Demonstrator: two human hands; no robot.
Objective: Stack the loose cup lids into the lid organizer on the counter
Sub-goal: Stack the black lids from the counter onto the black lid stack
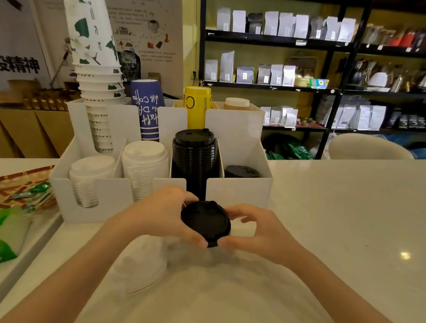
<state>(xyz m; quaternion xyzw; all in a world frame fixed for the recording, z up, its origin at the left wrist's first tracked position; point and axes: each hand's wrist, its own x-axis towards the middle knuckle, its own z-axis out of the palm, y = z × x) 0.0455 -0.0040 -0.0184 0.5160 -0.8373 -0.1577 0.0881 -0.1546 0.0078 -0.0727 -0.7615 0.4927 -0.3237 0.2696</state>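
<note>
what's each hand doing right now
Left hand: closed on the black lid, gripping its left edge.
Right hand: closed on the same black lid, gripping its right edge.

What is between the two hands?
In the head view, a black lid sits between the left hand and the right hand. Both hands hold its rim, just in front of the white organizer.

The blue paper cup (146, 108), standing upside down in the white organizer (234, 127), carries inverted white handwriting in which "coffee" can be made out. The yellow cup (196, 105) beside it shows a large black "C". The left wall banner (13, 65) bears mirrored "没精神"; other print is too blurred
</note>
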